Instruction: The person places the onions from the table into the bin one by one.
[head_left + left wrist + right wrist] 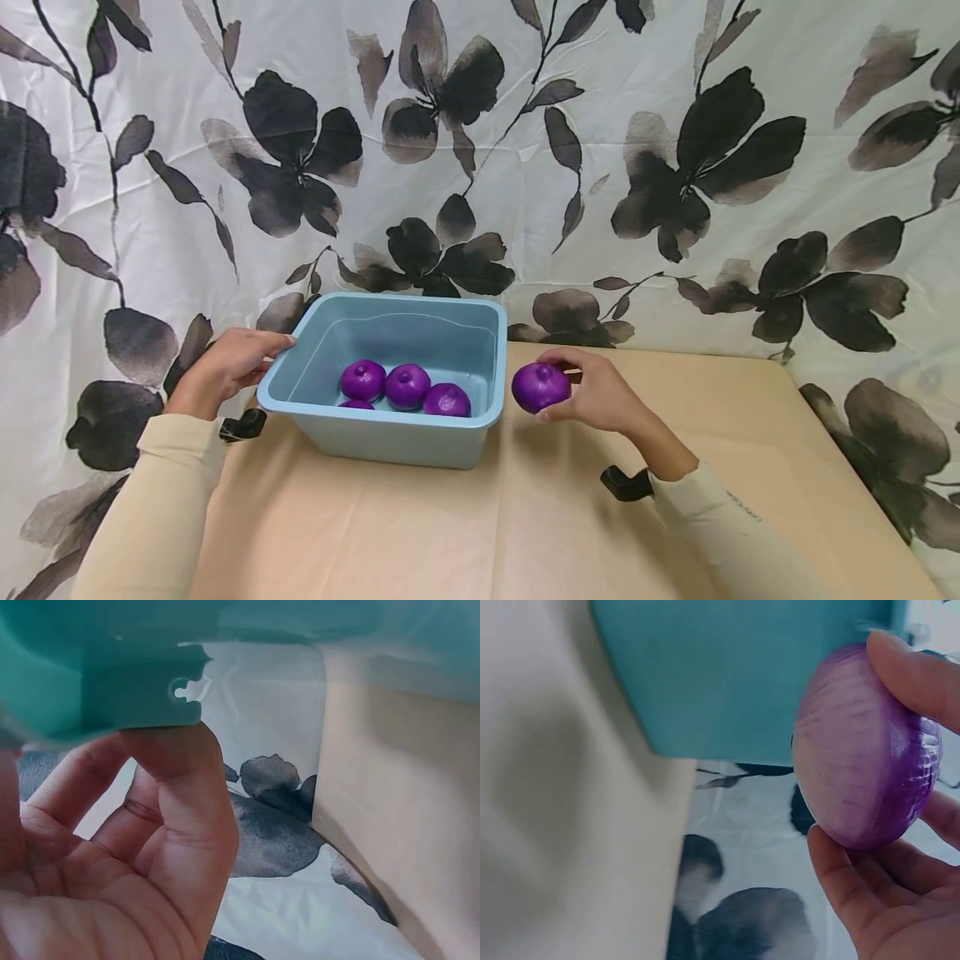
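A light blue plastic bin [390,446] stands on the table with several purple onions [407,387] lying on its floor. At the bin's left end my left hand [238,363] grips the rim, and in the left wrist view the fingers [184,795] curl up under the rim's edge. Just outside the bin's right wall, my right hand [596,390] holds another purple onion [541,387] between thumb and fingers, above the table. The right wrist view shows that onion's [870,750] pale, streaked side and its glossy purple side.
The tan table [570,533] spreads in front of the bin and to its right. Behind it hangs a white cloth [540,192] with dark flower prints, close to the bin's back. Black curved pieces [626,483] stick out at both wrists.
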### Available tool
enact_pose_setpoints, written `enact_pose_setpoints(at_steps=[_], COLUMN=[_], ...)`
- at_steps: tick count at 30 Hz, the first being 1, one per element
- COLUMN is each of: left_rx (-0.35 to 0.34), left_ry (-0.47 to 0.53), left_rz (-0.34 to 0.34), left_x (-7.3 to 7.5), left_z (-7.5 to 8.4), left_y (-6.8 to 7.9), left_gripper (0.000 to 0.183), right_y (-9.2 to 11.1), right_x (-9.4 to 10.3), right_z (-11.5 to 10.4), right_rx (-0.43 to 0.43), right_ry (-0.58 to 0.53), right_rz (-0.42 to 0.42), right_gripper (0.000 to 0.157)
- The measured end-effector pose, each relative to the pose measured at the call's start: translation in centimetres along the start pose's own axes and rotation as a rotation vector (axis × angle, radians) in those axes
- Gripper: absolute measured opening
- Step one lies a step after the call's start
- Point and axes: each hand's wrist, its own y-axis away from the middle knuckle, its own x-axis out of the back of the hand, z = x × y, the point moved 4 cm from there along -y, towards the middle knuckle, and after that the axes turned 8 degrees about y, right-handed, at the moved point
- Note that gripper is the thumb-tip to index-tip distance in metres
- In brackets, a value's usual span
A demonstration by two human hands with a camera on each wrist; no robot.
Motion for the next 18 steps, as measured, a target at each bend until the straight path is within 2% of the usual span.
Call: enact_pose_setpoints(at_steps=[11, 15, 18], left_rx=[-0.004, -0.004, -0.011], left_ry=[0.038, 0.044, 0.033], left_rz=[0.001, -0.006, -0.005], left_x=[0.2, 0.2, 0.2], left_z=[-0.3, -0.4, -0.3], left_y=[0.0, -0.2, -0.3], left_gripper=[0.038, 0.036, 0.041], right_y=[1.0, 0.9, 0.5], right_x=[2.0, 2.5, 2.5], right_z=[-2.5, -3.8, -4.7], right_rx=[-0.025, 0.009, 0.042], right_ry=[-0.126, -0.144, -0.16], right_rz=[-0.088, -0.101, -0.134], right_gripper=[0.076, 0.081, 0.083])
